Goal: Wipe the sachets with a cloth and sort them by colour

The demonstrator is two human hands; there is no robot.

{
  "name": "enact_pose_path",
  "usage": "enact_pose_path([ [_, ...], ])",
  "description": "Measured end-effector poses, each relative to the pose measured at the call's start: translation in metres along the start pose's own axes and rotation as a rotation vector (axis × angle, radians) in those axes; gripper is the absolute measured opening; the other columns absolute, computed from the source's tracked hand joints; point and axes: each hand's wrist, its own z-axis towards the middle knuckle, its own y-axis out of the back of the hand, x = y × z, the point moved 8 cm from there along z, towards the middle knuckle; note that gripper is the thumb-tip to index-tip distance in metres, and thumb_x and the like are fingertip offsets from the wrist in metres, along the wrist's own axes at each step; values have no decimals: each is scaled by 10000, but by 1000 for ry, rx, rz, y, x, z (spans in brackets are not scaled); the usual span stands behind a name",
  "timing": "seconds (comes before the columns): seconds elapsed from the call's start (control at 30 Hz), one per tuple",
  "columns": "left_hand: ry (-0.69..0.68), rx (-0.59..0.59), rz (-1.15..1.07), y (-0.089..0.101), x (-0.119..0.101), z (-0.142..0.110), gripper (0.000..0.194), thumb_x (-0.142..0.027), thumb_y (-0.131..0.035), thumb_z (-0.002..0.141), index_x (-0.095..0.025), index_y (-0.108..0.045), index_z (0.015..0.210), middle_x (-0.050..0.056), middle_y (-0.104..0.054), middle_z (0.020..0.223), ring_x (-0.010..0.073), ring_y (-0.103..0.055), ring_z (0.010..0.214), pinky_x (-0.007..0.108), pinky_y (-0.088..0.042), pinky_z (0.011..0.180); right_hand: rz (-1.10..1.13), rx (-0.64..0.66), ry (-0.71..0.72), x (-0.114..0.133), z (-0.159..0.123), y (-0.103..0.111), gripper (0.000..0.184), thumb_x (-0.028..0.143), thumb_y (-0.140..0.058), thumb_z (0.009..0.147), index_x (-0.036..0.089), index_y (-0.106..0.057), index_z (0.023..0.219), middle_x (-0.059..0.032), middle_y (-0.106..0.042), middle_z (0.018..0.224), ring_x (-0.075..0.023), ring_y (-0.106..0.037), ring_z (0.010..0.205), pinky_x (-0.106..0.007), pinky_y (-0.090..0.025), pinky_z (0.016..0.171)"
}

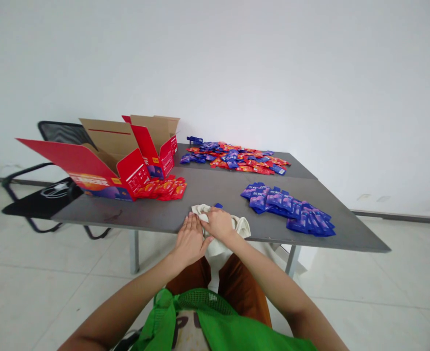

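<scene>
Cloth bag (217,251) under left hand (189,241), right hand (218,224); red carton (141,168) open.

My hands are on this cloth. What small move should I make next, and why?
Probably reach your right hand past the cream cloth for the small blue packet: it lies by itself at the cloth's far edge, apart from the blue sachet pile.

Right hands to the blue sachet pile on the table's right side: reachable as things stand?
Likely yes. The right hand is on the cream cloth at the near edge, and the blue sachets lie just to its right. Only gray tabletop appears between them, though the hand would probably need to leave the cloth first.
</scene>
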Motion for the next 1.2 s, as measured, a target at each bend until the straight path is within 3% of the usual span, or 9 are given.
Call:
enact_pose_path([
  [0.2,37,-30,21,0,-3,-2,888,-548,-426,812,108,-256,1386,334,-197,1455,384,-97,1392,500,-109,1119,-49,-15,-274,-34,21,11,470,503,-375,920,153,-672,1019,-155,-654,1022,-233,-615,934,-304,-442,783],
  [0.4,26,-53,81,-8,2,-3,750,-309,-484,764,137,-319,1344,336,-243,1440,368,-137,1390,491,-106,1130,20,63,98,-5,-15,9,359,482,-476,877,202,-670,989,-102,-670,1014,-224,-610,961,-284,-440,800],
  [0.5,23,-22,84,-5,6,-3,651,-221,-465,759,122,-396,1307,331,-340,1396,374,-225,1367,504,-105,1129,1,112,-109,-35,-45,9,361,490,-493,862,190,-681,931,-113,-683,953,-237,-634,881,-296,-450,751],
  [0.6,39,82,37,8,15,0,536,-133,-474,722,59,-523,1220,311,-492,1287,386,-374,1293,514,-164,1109,-42,70,-362,-78,-61,29,370,476,-474,877,172,-682,910,-139,-677,943,-242,-636,854,-297,-439,724],
  [0.73,313,144,-421,29,48,12,266,-210,-463,822,-113,-658,975,190,-685,944,347,-606,1037,484,-413,947,0,-91,-382,-90,-61,63,410,495,-428,901,172,-680,908,-121,-659,916,-224,-619,855,-276,-413,725],
  [0.87,621,128,-1217,12,60,29,210,-248,-547,816,-132,-611,978,84,-678,739,248,-685,701,385,-547,681,168,-199,-74,-39,-42,69,397,474,-369,940,236,-659,1069,-55,-632,946,-166,-585,896,-225,-383,770],
  [0.97,661,212,-1466,-12,47,42,196,-214,-580,770,-129,-614,943,74,-692,728,199,-667,598,331,-548,597,208,-219,95,0,-19,53,387,495,-370,937,281,-644,1107,-28,-613,980,-154,-562,931,-218,-378,798],
  [1.07,690,293,-1529,-27,41,47,162,-170,-549,753,-124,-630,886,81,-701,724,189,-666,613,288,-538,575,179,-174,-17,2,6,27,451,526,-351,935,222,-681,984,-53,-614,985,-160,-574,903,-228,-398,777],
  [1.2,738,457,-1581,-30,39,44,125,-144,-531,777,-90,-623,842,131,-699,753,206,-682,699,300,-542,668,92,-135,-227,-28,23,10,512,552,-320,934,194,-683,977,-93,-620,971,-191,-595,895,-264,-422,768],
])
